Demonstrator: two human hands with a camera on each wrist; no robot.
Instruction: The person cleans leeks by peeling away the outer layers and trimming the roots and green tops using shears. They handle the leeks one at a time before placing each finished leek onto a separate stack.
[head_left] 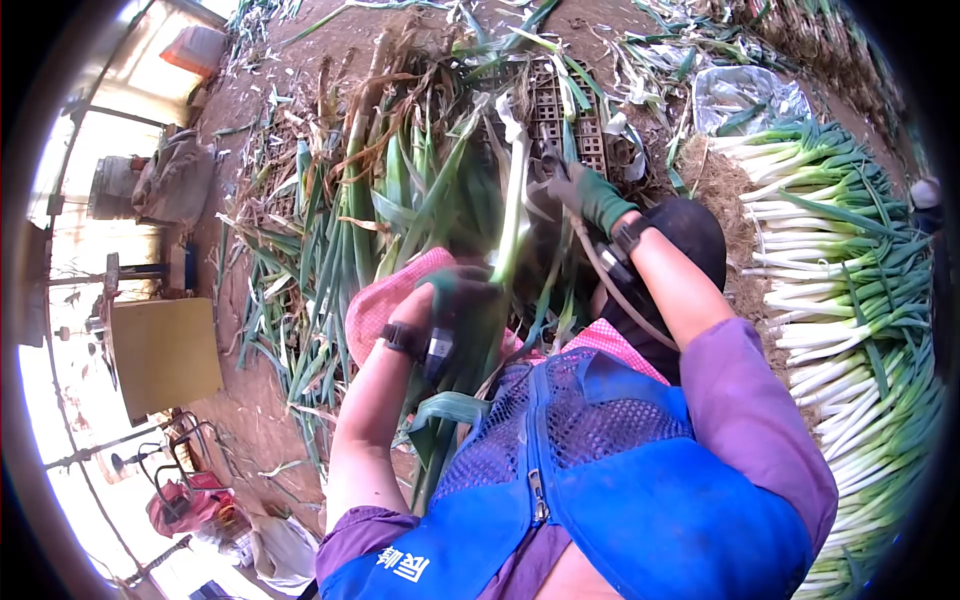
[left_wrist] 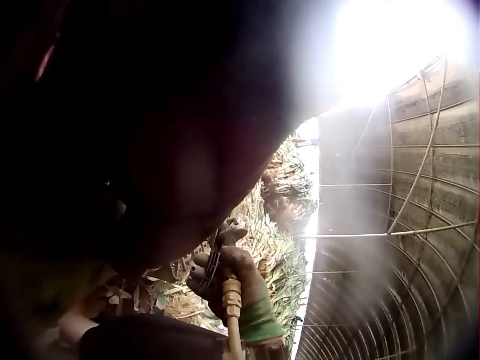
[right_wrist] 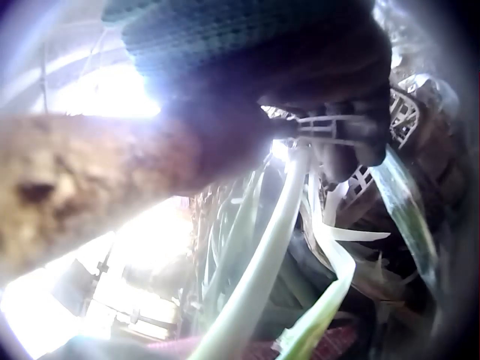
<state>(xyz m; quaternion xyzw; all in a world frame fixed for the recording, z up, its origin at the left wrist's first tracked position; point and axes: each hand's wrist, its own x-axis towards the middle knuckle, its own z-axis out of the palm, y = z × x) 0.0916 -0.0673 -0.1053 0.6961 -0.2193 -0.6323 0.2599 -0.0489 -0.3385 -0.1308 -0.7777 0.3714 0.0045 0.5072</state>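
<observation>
In the head view my gloved left hand (head_left: 462,292) grips a long green onion (head_left: 516,190) around its stalk. The white root end points up and away, and the green leaves hang over my lap. My right hand (head_left: 590,195), in a green glove, holds an air blow gun (head_left: 549,150) beside the onion's white end. A hose (head_left: 598,262) runs from the gun back along my forearm. The left wrist view shows the right hand (left_wrist: 241,279) curled round the gun above a brass-coloured fitting (left_wrist: 232,298). Loose peeled skin (right_wrist: 334,259) hangs near the stalk in the right wrist view.
Untrimmed green onions (head_left: 345,215) with dry leaves lie heaped ahead and to the left. A plastic crate (head_left: 590,135) stands ahead of the right hand. On the right, cleaned onions (head_left: 810,290) lie in a long row. A yellowish board (head_left: 165,355) is at the left.
</observation>
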